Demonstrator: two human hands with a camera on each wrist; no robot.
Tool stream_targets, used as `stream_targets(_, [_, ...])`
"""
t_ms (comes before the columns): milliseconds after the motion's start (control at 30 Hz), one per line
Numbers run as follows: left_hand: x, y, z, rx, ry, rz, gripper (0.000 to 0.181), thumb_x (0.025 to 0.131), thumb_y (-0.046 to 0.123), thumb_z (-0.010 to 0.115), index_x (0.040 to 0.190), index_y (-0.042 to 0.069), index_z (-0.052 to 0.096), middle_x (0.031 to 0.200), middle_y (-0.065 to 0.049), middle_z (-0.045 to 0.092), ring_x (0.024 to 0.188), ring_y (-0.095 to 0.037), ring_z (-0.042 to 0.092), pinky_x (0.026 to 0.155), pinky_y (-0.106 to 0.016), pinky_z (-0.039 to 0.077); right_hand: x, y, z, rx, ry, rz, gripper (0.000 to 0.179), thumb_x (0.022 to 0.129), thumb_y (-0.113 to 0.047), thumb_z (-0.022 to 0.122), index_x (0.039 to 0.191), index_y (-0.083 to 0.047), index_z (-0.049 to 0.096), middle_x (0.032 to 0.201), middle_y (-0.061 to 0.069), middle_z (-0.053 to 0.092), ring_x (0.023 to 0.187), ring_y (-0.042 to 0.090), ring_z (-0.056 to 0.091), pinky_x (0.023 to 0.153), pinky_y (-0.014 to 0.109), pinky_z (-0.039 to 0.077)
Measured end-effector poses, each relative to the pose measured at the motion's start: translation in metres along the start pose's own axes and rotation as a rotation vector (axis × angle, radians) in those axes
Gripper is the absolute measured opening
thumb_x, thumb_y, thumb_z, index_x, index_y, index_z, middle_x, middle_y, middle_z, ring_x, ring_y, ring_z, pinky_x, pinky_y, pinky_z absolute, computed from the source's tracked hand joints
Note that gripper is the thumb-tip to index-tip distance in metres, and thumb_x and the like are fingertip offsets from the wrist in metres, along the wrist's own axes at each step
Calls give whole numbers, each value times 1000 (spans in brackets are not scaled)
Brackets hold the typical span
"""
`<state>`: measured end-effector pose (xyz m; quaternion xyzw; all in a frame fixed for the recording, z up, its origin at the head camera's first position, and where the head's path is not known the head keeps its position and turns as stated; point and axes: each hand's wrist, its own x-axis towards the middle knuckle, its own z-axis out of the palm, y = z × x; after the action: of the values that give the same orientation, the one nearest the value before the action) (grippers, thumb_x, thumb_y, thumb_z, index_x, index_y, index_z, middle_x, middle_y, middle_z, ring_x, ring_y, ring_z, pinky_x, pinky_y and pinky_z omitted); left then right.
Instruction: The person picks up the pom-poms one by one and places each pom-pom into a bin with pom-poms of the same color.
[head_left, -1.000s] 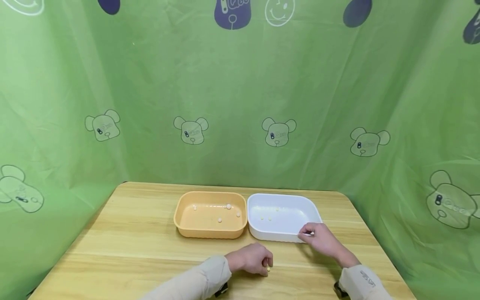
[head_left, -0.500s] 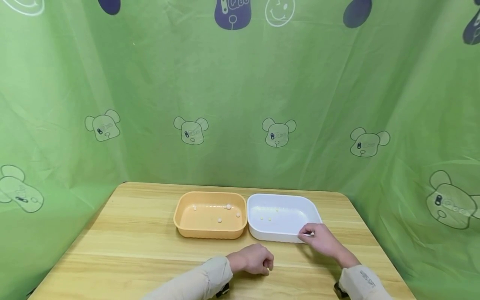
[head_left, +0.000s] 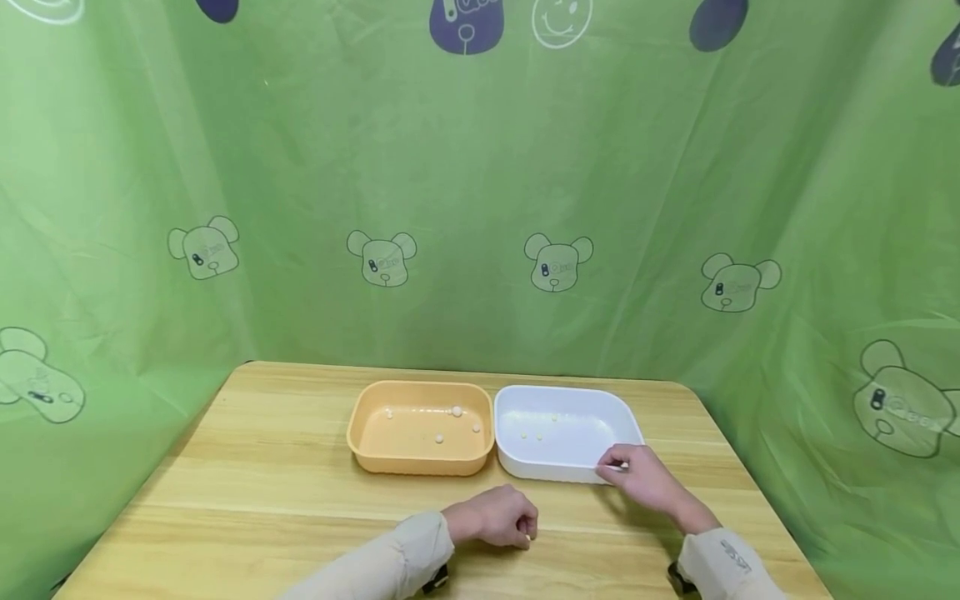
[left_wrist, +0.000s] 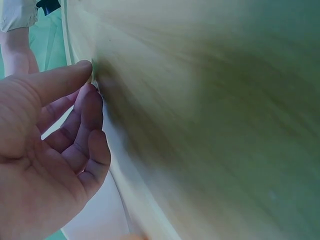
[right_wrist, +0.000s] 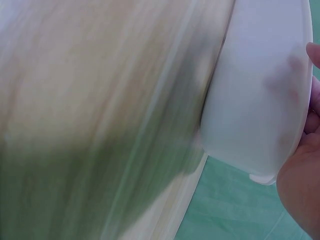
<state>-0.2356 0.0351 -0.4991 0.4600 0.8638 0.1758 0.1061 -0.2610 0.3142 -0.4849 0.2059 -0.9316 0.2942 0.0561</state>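
Note:
My left hand is low over the table in front of the two trays. Its thumb and index finger pinch a small pale-yellow bead, mostly hidden by the fingertips; in the left wrist view the thumb tip and index tip almost meet. With my right hand I grip the near right corner of the white tray, the thumb outside the rim. That tray holds 3 tiny yellow beads. In the right wrist view, finger shadows show through the white tray wall.
An orange tray stands against the white tray's left side, with several whitish beads of different sizes scattered in it. Both trays rest on a wooden table. A green printed curtain surrounds the table's back and sides.
The yellow bead, plainly visible under my left fingertips a second ago, is now pinched and mostly covered. My left hand has shifted slightly left. The right hand stays on the white tray.

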Motion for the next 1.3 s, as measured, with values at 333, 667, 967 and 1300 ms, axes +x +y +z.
stream_targets(333, [-7, -5, -14, -72, 36, 1, 8, 81, 13, 73, 79, 16, 66, 68, 17, 54, 63, 7, 48, 60, -8, 40, 2, 4, 0, -18, -11, 19, 9, 84, -17, 70, 77, -21, 68, 77, -13, 61, 75, 6, 57, 72, 29, 48])
stream_targets(667, [-7, -6, -31, -152, 92, -18, 7, 84, 10, 70, 83, 15, 65, 74, 15, 58, 68, 6, 52, 65, -10, 43, 3, 4, 0, -31, -11, 18, 9, 84, -17, 70, 77, -21, 68, 77, -14, 61, 75, 6, 57, 72, 30, 48])
stream_targets(967, [-8, -5, -41, -221, 171, 1, 4, 85, 11, 69, 89, 11, 68, 77, 14, 60, 71, 5, 52, 67, -11, 44, 3, 6, 1, -28, -16, 24, 8, 85, -18, 70, 77, -21, 68, 77, -14, 61, 76, 7, 57, 74, 31, 48])
stream_targets(1300, [-7, -6, -58, -316, 263, -3, 6, 86, 9, 68, 92, 9, 69, 77, 12, 62, 72, 4, 55, 69, -12, 46, 1, 5, 3, -25, -16, 32, 8, 85, -19, 70, 77, -21, 68, 78, -13, 62, 76, 8, 58, 74, 32, 48])
